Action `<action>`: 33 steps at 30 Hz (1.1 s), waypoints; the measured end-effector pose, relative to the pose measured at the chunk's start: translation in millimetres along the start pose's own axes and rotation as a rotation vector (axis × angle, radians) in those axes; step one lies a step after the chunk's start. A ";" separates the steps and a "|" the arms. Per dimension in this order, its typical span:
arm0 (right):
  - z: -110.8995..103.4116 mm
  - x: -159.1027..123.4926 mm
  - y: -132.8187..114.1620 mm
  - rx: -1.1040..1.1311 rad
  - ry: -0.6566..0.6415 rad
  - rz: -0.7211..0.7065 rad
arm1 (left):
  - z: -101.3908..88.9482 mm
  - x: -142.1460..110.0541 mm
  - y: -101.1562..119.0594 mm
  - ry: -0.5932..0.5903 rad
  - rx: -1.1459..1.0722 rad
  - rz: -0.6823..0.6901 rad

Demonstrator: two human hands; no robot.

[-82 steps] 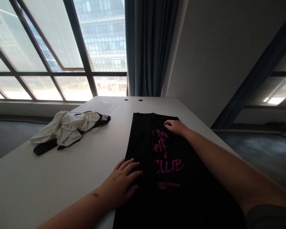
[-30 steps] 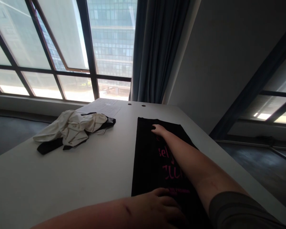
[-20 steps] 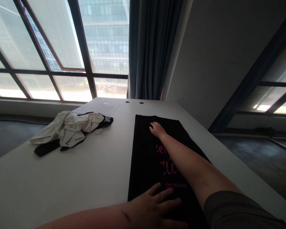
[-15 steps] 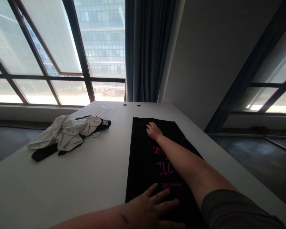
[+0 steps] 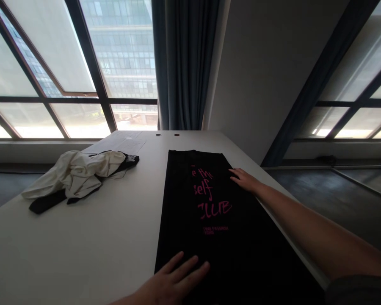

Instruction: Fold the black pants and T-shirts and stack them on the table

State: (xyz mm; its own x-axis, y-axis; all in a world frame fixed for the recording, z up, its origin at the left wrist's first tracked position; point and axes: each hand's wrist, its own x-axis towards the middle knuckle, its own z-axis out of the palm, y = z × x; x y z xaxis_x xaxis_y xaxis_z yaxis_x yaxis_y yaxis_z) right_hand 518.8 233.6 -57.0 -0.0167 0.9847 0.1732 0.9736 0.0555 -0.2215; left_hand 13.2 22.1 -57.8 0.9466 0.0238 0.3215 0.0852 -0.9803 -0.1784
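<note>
The black cloth (image 5: pixel 231 254) lies flat on the bench (image 5: pixel 98 245), lower middle. Below, the left hand (image 5: pixel 171 286) is spread wide, maybe to hold it still; right of centre, the right hand (image 5: pixel 245 181), fingers out, touches its edge.

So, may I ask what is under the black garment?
The black garment lies on the white table, visible past its left and far edges. Whatever the garment covers is hidden; the left hand is over its near part, the right hand at its right edge.
</note>
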 end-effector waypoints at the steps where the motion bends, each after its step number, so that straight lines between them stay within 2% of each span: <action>1: 0.0 -10.1 9.0 0.013 -0.001 0.011 | 1.9 -1.3 0.3 0.013 0.004 0.000; 4: 0.4 -29.9 15.5 0.126 -0.004 0.008 | -3.7 -0.7 1.8 -0.018 -0.030 0.013; 7: -3.6 -32.5 5.6 0.343 -0.001 0.031 | -32.0 12.4 1.9 -0.083 -0.133 0.000; 10: -11.3 -24.5 -1.0 0.486 0.012 0.064 | -61.2 42.7 -2.1 -0.164 -0.315 -0.084; 12: -16.0 -18.4 -0.1 0.551 0.011 0.063 | -65.4 71.6 -7.2 -0.192 -0.403 -0.116; 14: -19.2 -14.6 3.4 0.622 0.007 0.050 | -54.7 106.0 -12.8 -0.221 -0.426 -0.061; 18: -20.9 -17.2 10.6 0.756 0.008 0.044 | -14.9 185.7 -17.4 -0.277 -0.401 0.114; 21: -20.4 -22.5 13.3 0.975 -0.025 0.055 | 7.0 243.3 -12.4 -0.315 -0.363 0.204; 24: -20.9 -24.1 15.9 1.171 -0.049 0.049 | 19.6 284.5 -4.6 -0.354 -0.341 0.252; 28: -21.8 -18.7 19.9 1.273 -0.037 0.093 | 28.5 307.9 1.7 -0.340 -0.342 0.303; 33: -18.0 4.9 17.2 1.255 0.018 0.194 | 19.0 303.0 -1.0 -0.304 -0.331 0.318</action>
State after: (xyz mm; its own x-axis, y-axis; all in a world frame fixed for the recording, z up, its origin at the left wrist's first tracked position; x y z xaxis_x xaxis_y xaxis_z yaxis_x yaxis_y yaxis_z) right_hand 539.6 236.3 -42.7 0.1143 0.9923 0.0468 0.0754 0.0383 -0.9964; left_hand 305.9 33.9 22.2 0.9610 -0.2764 0.0074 -0.2759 -0.9565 0.0950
